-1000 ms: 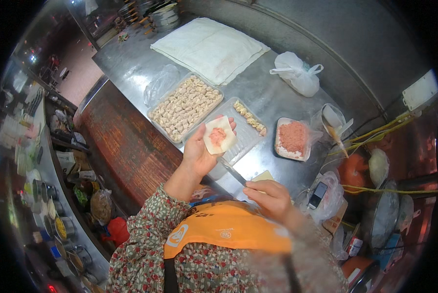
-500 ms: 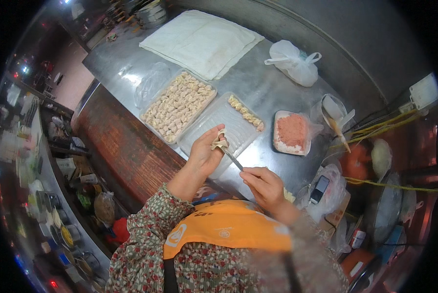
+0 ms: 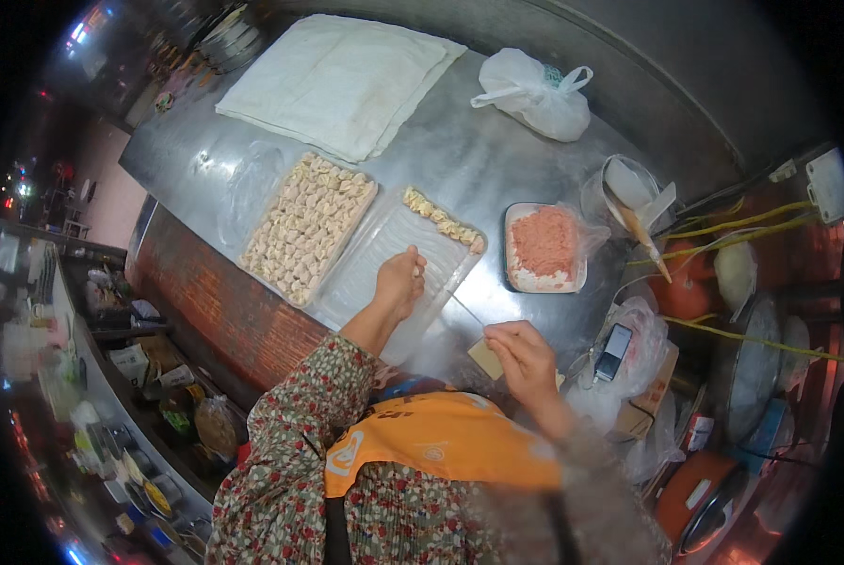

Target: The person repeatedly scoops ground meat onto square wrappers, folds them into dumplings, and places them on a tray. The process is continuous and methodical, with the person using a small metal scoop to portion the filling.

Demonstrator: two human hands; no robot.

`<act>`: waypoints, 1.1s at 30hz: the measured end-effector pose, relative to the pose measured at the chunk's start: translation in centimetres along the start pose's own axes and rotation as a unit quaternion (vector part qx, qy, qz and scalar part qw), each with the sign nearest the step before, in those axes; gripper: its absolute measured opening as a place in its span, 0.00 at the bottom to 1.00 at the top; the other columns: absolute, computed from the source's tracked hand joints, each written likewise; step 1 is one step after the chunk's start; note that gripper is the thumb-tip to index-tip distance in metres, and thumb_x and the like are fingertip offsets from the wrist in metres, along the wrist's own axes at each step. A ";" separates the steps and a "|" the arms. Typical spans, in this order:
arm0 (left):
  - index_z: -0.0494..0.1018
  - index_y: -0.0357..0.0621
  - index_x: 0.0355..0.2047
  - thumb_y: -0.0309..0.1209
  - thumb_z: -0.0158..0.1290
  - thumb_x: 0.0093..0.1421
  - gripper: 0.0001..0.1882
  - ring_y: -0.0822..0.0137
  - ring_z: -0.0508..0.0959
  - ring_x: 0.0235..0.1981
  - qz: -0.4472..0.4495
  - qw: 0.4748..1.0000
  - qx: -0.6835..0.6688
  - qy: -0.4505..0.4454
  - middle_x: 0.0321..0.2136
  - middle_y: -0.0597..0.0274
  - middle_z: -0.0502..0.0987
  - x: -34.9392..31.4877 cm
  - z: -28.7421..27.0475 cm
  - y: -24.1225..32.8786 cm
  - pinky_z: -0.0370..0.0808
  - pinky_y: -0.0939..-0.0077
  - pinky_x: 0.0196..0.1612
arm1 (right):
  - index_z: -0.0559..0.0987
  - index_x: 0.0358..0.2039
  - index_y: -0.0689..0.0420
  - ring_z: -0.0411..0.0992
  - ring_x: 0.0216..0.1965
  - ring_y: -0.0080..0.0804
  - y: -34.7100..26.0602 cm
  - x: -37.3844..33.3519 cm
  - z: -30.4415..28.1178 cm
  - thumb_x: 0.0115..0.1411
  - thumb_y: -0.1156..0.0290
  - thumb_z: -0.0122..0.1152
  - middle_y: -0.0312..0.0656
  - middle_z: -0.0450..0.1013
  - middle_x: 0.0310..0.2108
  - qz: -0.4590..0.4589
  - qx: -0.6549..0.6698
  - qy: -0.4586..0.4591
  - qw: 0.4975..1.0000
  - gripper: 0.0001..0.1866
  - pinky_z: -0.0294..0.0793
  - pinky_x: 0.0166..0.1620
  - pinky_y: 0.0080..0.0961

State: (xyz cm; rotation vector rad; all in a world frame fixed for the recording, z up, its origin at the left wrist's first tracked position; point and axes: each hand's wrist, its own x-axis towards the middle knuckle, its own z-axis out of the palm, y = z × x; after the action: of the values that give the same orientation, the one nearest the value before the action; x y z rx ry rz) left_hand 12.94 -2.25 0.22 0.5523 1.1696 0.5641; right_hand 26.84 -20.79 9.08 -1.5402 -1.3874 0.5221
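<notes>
My left hand (image 3: 400,284) is closed over the half-filled plastic tray (image 3: 370,250), its fingers curled around a wonton that they mostly hide. In my right hand (image 3: 524,363) is a thin filling spatula (image 3: 466,308), its blade pointing up and left toward the tray. A stack of pale yellow square wrappers (image 3: 485,359) lies by my right fingers. Folded wontons (image 3: 441,220) form a row along the tray's far edge. To the left, a second tray is filled with rows of wontons (image 3: 311,226). Pink minced filling (image 3: 544,240) sits in a square container at the right.
A folded white cloth (image 3: 342,80) and a tied white plastic bag (image 3: 535,94) lie farther back on the metal table. A clear tub (image 3: 626,188) with utensils stands at the right. Nearer, a phone (image 3: 613,352) rests on plastic bags. A worn reddish wooden surface (image 3: 219,287) borders the left.
My left hand has closed its fingers around the wonton. The spatula has come away from it, drawn back with my right hand. The wrapper stack is now more visible; the view has shifted.
</notes>
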 end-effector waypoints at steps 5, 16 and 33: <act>0.67 0.41 0.30 0.34 0.43 0.65 0.10 0.75 0.62 0.15 0.048 0.997 -0.068 -0.001 0.19 0.67 0.65 4.0 -0.7 2.2 0.59 0.83 0.16 | 0.80 0.35 0.62 0.74 0.31 0.31 1.8 0.0 -1.2 0.55 0.79 0.59 0.43 0.74 0.31 0.100 0.013 0.035 0.994 0.07 0.73 0.35 0.22; 0.73 0.43 0.39 0.23 0.54 0.54 0.11 0.67 0.73 0.33 0.168 0.916 0.325 -0.167 0.31 0.63 0.74 5.0 0.5 -0.2 0.71 0.76 0.37 | 0.78 0.37 0.66 0.75 0.31 0.27 4.2 0.4 -2.6 0.57 0.82 0.54 0.43 0.73 0.33 0.163 0.024 0.085 0.983 0.09 0.73 0.35 0.18; 0.73 0.40 0.37 0.20 0.54 0.49 0.13 0.51 0.75 0.38 0.417 0.797 0.415 -0.136 0.35 0.49 0.75 6.4 3.0 -4.6 0.72 0.65 0.42 | 0.78 0.38 0.67 0.75 0.32 0.26 5.5 -0.2 -3.3 0.58 0.82 0.53 0.42 0.73 0.33 0.202 0.043 0.092 0.974 0.09 0.74 0.36 0.18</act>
State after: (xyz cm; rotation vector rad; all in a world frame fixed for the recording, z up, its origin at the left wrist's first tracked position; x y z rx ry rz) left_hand 18.24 -1.64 -6.34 1.9093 0.8018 0.6531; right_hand 32.31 -21.52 5.80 -1.7609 -0.8998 0.6565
